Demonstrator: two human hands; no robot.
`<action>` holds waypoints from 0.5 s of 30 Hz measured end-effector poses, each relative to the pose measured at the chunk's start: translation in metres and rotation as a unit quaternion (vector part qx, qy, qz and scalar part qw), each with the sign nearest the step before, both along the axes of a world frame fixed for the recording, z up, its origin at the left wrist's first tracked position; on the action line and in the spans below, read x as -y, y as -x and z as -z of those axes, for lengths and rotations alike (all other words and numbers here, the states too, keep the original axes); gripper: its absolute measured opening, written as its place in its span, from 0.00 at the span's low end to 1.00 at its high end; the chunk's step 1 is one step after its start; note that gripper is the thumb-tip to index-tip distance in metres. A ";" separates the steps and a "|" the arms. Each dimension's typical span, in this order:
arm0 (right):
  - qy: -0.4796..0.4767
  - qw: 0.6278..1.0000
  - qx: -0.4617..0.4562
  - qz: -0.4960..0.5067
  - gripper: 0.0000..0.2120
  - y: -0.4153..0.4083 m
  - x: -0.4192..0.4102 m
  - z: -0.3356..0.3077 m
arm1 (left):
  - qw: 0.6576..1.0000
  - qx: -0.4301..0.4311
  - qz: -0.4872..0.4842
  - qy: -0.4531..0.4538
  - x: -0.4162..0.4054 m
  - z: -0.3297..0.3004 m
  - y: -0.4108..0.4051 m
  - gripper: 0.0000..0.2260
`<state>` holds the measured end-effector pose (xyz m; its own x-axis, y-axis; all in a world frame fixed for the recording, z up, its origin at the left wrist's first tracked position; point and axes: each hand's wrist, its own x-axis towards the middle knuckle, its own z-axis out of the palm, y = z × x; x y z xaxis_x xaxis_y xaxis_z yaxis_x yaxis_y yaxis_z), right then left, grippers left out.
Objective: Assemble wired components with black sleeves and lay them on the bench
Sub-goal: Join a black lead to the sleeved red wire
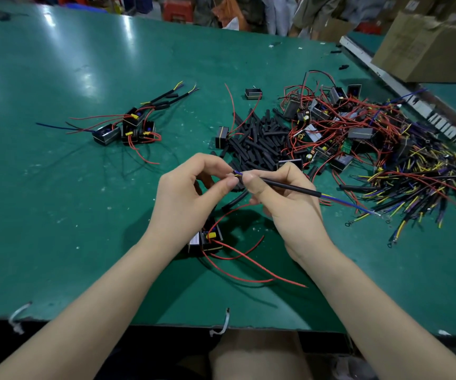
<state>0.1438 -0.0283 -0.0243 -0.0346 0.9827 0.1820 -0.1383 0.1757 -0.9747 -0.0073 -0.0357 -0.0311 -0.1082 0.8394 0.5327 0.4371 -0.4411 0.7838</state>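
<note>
While the right hand (281, 198) pinches a thin black cable (289, 186) between thumb and forefinger, the left hand (191, 193) meets it with thumb and forefinger closed on the blue and yellow wire ends (237, 173) that stick out of the cable's near tip. The cable runs away to the right of the right hand, where more blue and yellow strands leave its far end. Just below the left hand, partly hidden by the wrist, a small black box (207, 239) lies on the green desk (57, 215), its red wires (248, 259) looping out beneath both hands. Beyond the hands sits a heap of short black sleeves (257, 138), and to the right of it a tangle of boxes and red wires (339, 124) and a spread of cables (418, 187). Far beyond the left hand, well apart, a cluster of finished pieces (128, 127) lies together, black sleeves on their leads.
</note>
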 end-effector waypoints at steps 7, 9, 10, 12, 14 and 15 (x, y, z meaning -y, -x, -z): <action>0.015 1.000 -0.021 -0.004 0.11 -0.001 0.000 0.000 | 0.997 -0.070 0.011 -0.025 -0.001 0.000 0.000 0.08; 0.017 1.000 -0.014 -0.004 0.10 -0.001 -0.001 0.000 | 0.995 -0.096 0.008 -0.037 -0.001 0.000 0.000 0.09; 0.016 1.000 -0.012 -0.005 0.10 -0.002 -0.002 0.001 | 0.994 -0.099 0.007 -0.037 -0.001 0.000 0.000 0.08; 0.014 1.000 -0.009 -0.011 0.10 -0.002 -0.002 0.002 | 0.995 -0.090 0.007 -0.031 -0.001 0.000 0.000 0.07; 0.010 1.000 -0.011 -0.019 0.11 -0.001 -0.002 0.002 | 0.999 -0.049 0.014 -0.004 0.000 0.001 0.000 0.07; 0.007 1.000 -0.013 -0.023 0.11 -0.001 -0.002 0.002 | 1.000 -0.016 0.020 0.017 0.000 0.001 0.001 0.08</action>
